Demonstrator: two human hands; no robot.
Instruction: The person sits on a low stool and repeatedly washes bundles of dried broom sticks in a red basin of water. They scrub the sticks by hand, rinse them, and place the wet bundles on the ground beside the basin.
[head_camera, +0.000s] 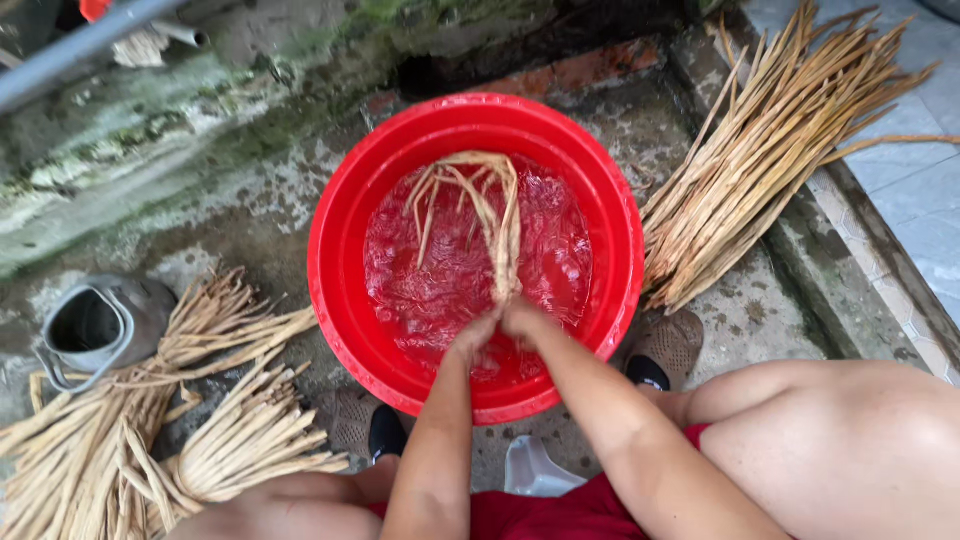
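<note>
Both hands low over the red basin (345, 215), close together at its near side. Left hand (474, 335) and right hand (522, 318) clamped side by side on a bundle of pale stalks (497, 215), lower end gripped, upper end fanning out and bent over the rippling water (440, 285). Dry stalks (770, 150) heaped on the ground right of the basin, more stalks (200, 420) piled at left beside a grey jug (95, 328). Sandalled feet either side of the basin.
</note>
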